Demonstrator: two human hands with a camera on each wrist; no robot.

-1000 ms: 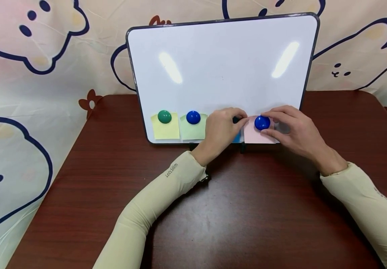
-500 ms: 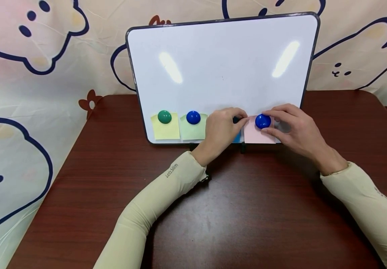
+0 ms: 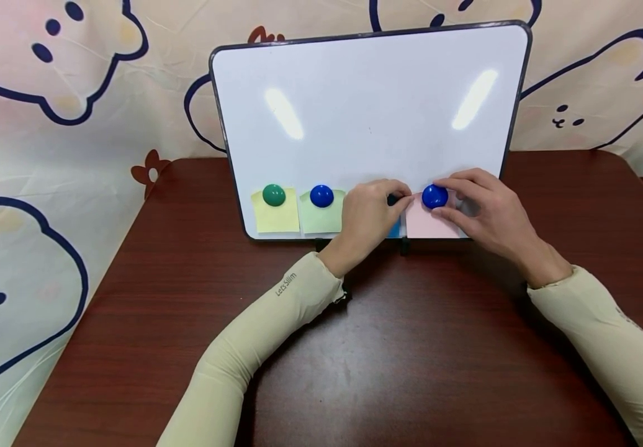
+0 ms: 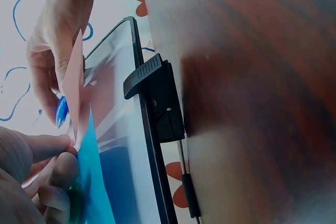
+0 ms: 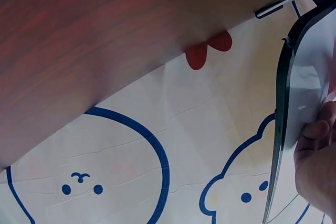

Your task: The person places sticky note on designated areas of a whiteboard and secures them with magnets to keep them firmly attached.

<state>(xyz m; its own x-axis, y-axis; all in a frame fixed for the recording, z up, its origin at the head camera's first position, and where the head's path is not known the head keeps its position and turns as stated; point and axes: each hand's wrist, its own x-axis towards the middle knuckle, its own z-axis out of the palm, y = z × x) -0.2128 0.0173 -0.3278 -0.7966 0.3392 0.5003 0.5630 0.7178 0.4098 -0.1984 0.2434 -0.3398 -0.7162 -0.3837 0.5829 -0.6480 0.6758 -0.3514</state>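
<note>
Near the bottom of the whiteboard [image 3: 372, 124], my left hand [image 3: 370, 214] pinches the upper left corner of a pink sticky note [image 3: 430, 226] between thumb and finger. My right hand [image 3: 491, 208] holds a round blue magnet [image 3: 434, 196] by its edge, over the note's upper part. In the left wrist view the pink note [image 4: 74, 85] stands away from the board at its lower edge. Behind my left hand a blue sticky note [image 4: 95, 174] is mostly hidden in the head view. A dark green round thing [image 4: 76, 203] sits on it, partly covered by my fingers.
Left of my hands, a yellow note [image 3: 277, 220] is under a green magnet [image 3: 274, 195], and a light green note [image 3: 321, 221] under another blue magnet [image 3: 321, 196]. Black clips [image 4: 156, 98] support the board's lower edge on the dark wooden table [image 3: 411, 347].
My right hand has shifted slightly up and left with the blue magnet. My left hand stays at the pink note's corner.
</note>
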